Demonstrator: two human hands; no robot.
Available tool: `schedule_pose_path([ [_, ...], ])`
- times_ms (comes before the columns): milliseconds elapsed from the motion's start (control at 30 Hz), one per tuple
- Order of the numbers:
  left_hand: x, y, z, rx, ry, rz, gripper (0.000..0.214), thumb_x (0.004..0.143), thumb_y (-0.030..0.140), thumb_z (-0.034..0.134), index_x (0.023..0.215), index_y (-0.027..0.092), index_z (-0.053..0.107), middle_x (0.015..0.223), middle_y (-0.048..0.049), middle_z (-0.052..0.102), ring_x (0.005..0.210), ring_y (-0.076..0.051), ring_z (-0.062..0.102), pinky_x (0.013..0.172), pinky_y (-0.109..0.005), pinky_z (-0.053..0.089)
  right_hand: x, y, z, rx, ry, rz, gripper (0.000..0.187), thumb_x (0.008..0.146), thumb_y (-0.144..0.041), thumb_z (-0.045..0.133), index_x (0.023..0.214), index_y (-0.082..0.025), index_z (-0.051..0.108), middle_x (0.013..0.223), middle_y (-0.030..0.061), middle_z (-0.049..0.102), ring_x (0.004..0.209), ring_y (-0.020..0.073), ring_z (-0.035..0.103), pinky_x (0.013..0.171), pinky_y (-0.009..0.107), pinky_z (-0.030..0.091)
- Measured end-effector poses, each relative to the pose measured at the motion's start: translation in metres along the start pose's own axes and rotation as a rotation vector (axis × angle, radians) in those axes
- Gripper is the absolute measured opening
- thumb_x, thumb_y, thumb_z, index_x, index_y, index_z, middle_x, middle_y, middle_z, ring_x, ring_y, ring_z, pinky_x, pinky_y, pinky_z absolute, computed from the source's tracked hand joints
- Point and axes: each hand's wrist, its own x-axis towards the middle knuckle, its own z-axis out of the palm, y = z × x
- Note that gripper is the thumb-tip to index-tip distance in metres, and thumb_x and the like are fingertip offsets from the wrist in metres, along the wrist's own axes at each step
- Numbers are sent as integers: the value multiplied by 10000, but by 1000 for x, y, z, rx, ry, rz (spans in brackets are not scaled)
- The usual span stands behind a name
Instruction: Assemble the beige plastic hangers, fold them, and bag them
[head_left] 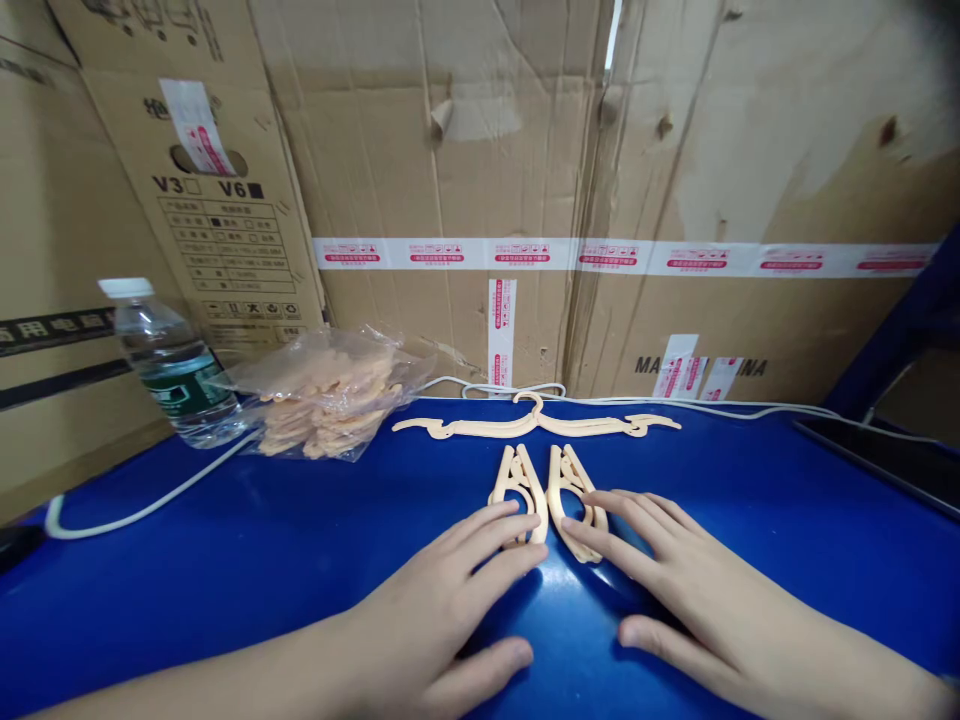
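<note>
Two small folded beige plastic hanger pieces lie side by side on the blue table [247, 540]. My left hand [442, 610] rests flat, fingers stretched out, its fingertips touching the left piece [516, 478]. My right hand [690, 590] also lies flat and open, its fingertips on the near end of the right piece [568, 480]. Just beyond them an unfolded beige hanger [534, 424] lies spread flat across the table. Neither hand grips anything.
A clear plastic bag of more beige hanger pieces [326, 395] sits at the back left, beside a water bottle [169, 365]. A white cable [142, 510] runs along the table's back. Cardboard boxes [525, 180] wall off the rear. A dark flat object [877, 455] lies right.
</note>
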Motion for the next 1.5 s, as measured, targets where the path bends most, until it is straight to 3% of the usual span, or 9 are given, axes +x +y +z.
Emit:
schedule_pose_path([
  [233,3,-2,4,-54,164,-135,391,884,239,551,1272,248,507,1449,-85,433,1359,-261,380,1112,-438,377,0,-2,-5,-6,8,-26,685,954,-528,435,1530,-319,130,1441,127,464,1312,357,421,966,573,454],
  [433,4,-5,3,-82,95,-202,336,924,242,479,1259,263,491,1440,-84,430,1317,-244,440,1085,-435,407,0,-1,-3,-13,29,-28,677,945,-533,450,1523,-314,172,1475,137,425,1317,383,418,954,598,459],
  [700,6,-7,6,-97,113,-177,322,910,256,503,1232,241,512,1373,-86,527,1326,-264,429,1136,-497,324,0,-1,-2,17,2,-12,664,947,-525,453,1519,-322,183,1509,143,373,1341,388,386,969,609,446],
  [900,5,-8,2,-121,145,-196,341,915,244,490,1255,242,515,1378,-95,511,1303,-264,449,1093,-470,387,-1,-1,-1,2,22,-25,685,947,-526,455,1528,-313,161,1487,133,409,1332,365,404,985,588,445],
  [1100,9,-13,-8,-153,202,-234,278,910,214,490,1178,244,559,1286,-69,566,1215,-236,520,1051,-423,423,-2,1,1,73,157,118,642,960,-493,430,1518,-237,242,1456,148,434,1276,326,477,970,488,498],
  [1333,14,-20,-9,-195,231,-315,263,871,159,497,1102,234,600,1197,-46,622,1094,-214,591,901,-340,501,2,7,2,156,158,228,522,973,-411,426,1470,-269,350,1307,131,555,1156,297,566,951,489,503],
  [1500,12,-20,-8,-190,238,-296,272,860,143,498,1095,235,599,1200,-47,622,1122,-219,577,927,-346,488,1,8,3,168,148,239,503,966,-428,438,1438,-261,404,1261,123,584,1116,287,587,942,489,509],
])
